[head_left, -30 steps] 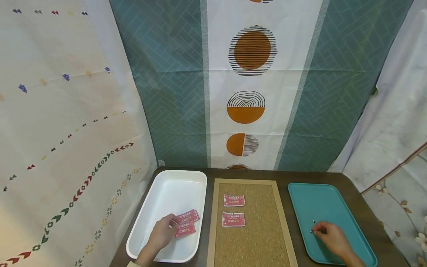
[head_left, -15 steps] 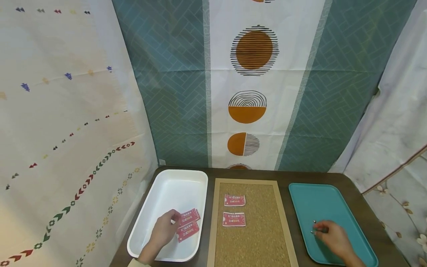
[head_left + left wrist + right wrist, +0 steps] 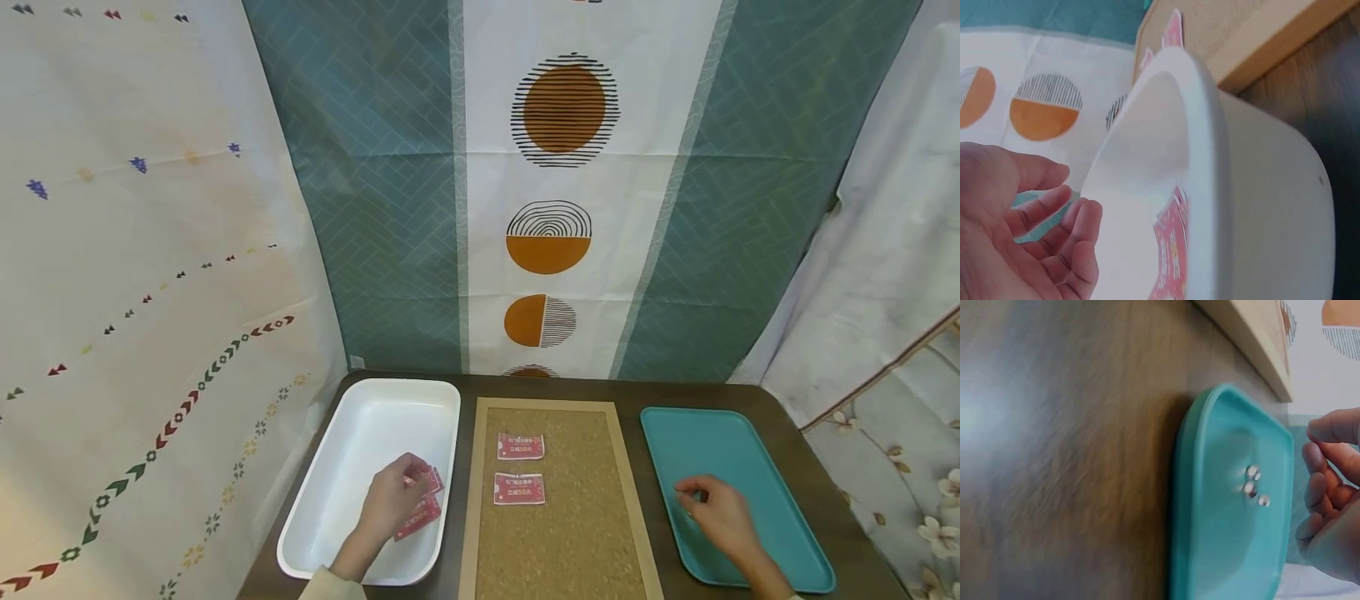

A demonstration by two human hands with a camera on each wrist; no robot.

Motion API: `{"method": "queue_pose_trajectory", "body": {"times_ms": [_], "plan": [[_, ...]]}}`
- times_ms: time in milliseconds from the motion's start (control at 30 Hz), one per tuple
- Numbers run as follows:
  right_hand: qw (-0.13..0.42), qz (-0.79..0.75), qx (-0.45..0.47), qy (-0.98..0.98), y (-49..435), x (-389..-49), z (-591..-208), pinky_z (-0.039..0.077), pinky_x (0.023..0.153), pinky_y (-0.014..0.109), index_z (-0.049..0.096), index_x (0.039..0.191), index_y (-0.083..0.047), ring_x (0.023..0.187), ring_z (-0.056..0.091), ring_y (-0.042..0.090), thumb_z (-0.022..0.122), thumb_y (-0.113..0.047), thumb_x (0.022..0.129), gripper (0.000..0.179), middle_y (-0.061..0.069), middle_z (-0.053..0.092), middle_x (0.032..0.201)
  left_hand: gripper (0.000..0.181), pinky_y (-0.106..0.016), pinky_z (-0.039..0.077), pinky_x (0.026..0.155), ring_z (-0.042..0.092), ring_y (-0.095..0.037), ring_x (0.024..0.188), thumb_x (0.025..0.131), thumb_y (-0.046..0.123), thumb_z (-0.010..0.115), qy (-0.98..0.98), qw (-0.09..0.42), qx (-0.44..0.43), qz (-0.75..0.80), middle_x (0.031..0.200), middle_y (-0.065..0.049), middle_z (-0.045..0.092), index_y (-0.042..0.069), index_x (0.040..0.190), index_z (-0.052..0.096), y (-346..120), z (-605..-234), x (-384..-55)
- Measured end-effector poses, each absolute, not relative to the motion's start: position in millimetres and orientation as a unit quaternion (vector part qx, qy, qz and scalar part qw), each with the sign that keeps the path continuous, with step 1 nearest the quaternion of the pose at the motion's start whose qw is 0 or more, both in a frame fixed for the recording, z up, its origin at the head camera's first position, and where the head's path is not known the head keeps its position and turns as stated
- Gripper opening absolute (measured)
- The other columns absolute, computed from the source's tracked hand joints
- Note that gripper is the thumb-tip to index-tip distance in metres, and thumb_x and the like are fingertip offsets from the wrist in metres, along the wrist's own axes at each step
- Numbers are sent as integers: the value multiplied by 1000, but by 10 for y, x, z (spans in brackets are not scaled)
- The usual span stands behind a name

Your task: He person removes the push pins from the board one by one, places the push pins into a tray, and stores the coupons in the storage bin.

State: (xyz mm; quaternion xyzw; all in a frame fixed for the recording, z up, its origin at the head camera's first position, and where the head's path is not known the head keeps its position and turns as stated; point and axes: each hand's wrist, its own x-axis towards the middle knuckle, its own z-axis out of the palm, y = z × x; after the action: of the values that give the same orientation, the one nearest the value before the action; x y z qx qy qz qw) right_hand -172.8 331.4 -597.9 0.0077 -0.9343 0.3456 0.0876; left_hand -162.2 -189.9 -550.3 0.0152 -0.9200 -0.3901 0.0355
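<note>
Over the white tray [image 3: 360, 454] is my left hand [image 3: 392, 497], fingers loosely curled. Red coupons [image 3: 418, 518] lie beneath it, partly covered in the head view. The left wrist view shows that hand [image 3: 1041, 231] with a gap between thumb and fingers and nothing in it. My right hand [image 3: 716, 510] is over the teal tray [image 3: 705, 442], thumb and index fingertips together; I cannot tell whether something tiny is between them. Small silver pins [image 3: 1251, 489] lie in that tray in the right wrist view. From above, the hand hides them.
Between the trays lies a wood-framed corkboard [image 3: 566, 533], bearing an upper coupon [image 3: 521, 447] and a lower coupon [image 3: 519, 489] near its left side. All stand on a dark wooden table [image 3: 626, 396]. Patterned cloths [image 3: 555, 333] hang behind and at both sides.
My left hand has shifted right and away from me, covering more of the coupons. My right hand has moved slightly left and away from me, over the spot where two pins showed. The view has shifted slightly.
</note>
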Motion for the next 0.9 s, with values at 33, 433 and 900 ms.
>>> {"method": "queue_pose_trajectory", "body": {"times_ms": [33, 433, 900], "plan": [[88, 348, 6, -933, 3285, -1741, -5969, 40, 58, 27, 80, 97, -6, 64, 49, 3, 79, -4, 87, 10, 1, 72, 86, 14, -30, 53, 67, 63, -12, 77, 92, 10, 75, -917, 39, 10, -397, 94, -3, 73, 8, 106, 72, -1879, -5499, -1630], [60, 372, 23, -926, 2926, -1903, -5873, 44, 64, 29, 80, 101, -7, 71, 52, 6, 78, -10, 93, 9, 2, 74, 94, 13, -28, 53, 64, 65, -9, 71, 94, 11, 75, -891, 58, 7, -450, 86, 0, 70, 9, 105, 71, -1662, -5505, -1697], [105, 409, 78, -903, 2540, -1999, -5844, 46, 63, 29, 79, 97, -6, 71, 54, 4, 77, 0, 91, 9, 2, 72, 89, 15, -25, 49, 56, 61, -10, 68, 96, 16, 72, -884, 62, 11, -464, 89, -1, 71, 9, 109, 72, -1470, -5496, -1722]]}}
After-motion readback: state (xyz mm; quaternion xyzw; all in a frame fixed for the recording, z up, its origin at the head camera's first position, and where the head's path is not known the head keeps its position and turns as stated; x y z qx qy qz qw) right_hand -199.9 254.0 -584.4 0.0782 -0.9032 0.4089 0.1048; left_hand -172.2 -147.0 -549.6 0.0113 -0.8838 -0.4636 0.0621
